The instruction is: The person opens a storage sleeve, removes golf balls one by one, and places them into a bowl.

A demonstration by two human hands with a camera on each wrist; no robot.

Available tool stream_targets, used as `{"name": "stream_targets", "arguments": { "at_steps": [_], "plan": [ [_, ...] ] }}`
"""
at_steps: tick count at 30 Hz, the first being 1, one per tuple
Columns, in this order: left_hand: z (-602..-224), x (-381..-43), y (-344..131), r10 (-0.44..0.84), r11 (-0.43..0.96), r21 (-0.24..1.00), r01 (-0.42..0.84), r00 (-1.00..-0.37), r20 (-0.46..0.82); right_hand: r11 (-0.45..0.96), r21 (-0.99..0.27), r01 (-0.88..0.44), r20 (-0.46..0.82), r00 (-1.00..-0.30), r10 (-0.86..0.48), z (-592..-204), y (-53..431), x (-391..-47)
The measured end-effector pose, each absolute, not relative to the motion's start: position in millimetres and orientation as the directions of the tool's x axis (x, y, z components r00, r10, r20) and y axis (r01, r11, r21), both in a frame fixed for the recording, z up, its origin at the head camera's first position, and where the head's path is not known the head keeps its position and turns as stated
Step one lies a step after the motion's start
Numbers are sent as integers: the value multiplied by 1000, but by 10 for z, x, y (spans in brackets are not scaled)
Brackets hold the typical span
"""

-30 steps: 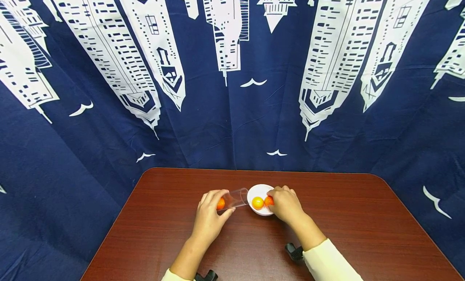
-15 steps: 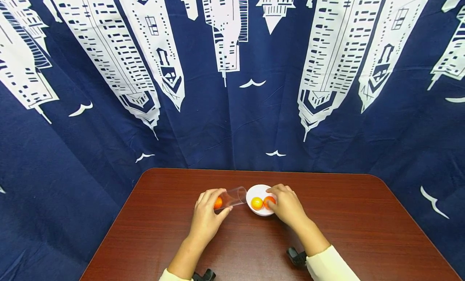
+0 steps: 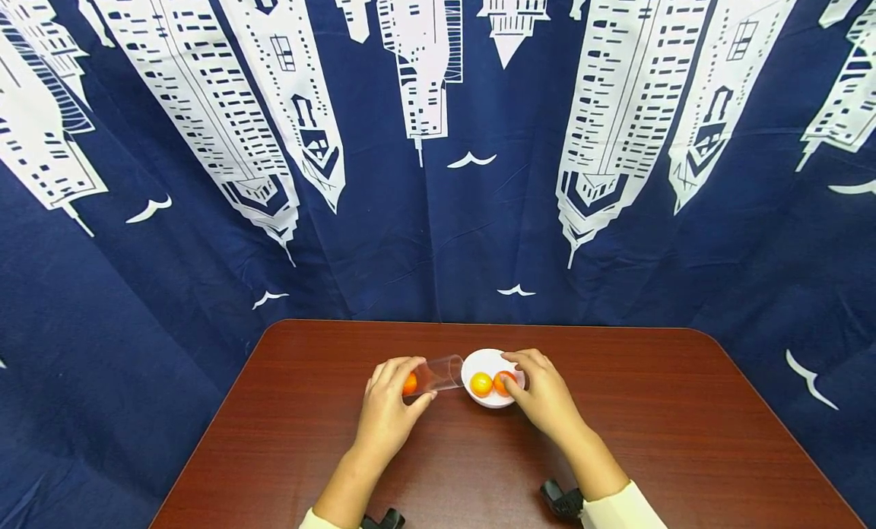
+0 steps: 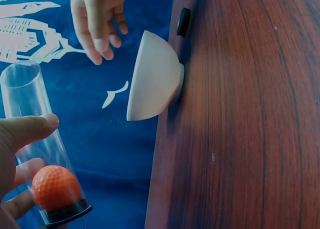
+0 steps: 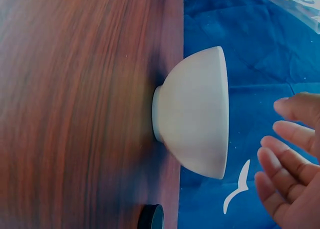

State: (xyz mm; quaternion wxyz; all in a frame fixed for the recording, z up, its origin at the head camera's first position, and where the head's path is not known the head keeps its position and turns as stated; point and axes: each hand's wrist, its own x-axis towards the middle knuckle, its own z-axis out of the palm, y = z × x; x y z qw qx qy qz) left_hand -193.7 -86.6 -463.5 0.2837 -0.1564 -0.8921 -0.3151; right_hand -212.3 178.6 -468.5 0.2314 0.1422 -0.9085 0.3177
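My left hand [image 3: 388, 403] grips a clear tube [image 3: 441, 374], its mouth pointing toward the bowl. Inside the tube's lower end an orange golf ball [image 4: 56, 188] rests on a black end cap [image 4: 68, 213]. A white bowl [image 3: 490, 357] stands on the table, holding a yellow ball [image 3: 481, 384] and an orange ball [image 3: 503, 384]. Above the bowl's right side is my right hand [image 3: 547, 396]; in the right wrist view its fingers [image 5: 285, 154] are spread and hold nothing. The balls in the bowl are hidden from both wrist views by its wall.
A small black disc [image 4: 184, 22] lies on the brown table [image 3: 328, 438] beside the bowl. Behind the table hangs a blue cloth [image 3: 383, 248] with white buildings and birds. Black wrist straps show at the left [image 3: 386, 518] and right [image 3: 561, 500] forearms.
My right hand's thumb and fingers have spread apart over the orange ball in the bowl, and the hand has drawn back slightly. The left hand has shifted slightly left with the tube.
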Motion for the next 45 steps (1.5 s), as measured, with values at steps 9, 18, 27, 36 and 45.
{"name": "stream_targets", "arguments": {
  "at_steps": [9, 18, 27, 36, 45],
  "plan": [
    [-4630, -1932, -858, 151, 780, 391, 489, -754, 640, 665, -589, -459, 528, -842, -114, -4658, 1720, -1988],
    [-4588, -1963, -849, 242, 805, 268, 530, -705, 667, 619, -620, -482, 535, -837, -115, -4627, 1655, -1868],
    [-4555, -1961, -827, 297, 823, 181, 538, -680, 670, 578, -643, -503, 514, -842, -162, -4635, 1608, -1808],
    [-4531, -1930, -781, 361, 825, 99, 556, -655, 664, 534, -693, -484, 454, -869, -197, -4633, 1554, -1773],
    [-4523, -1920, -772, 388, 826, 41, 562, -621, 681, 511, -722, -467, 437, -880, -186, -4680, 1551, -1776]
  ]
}}
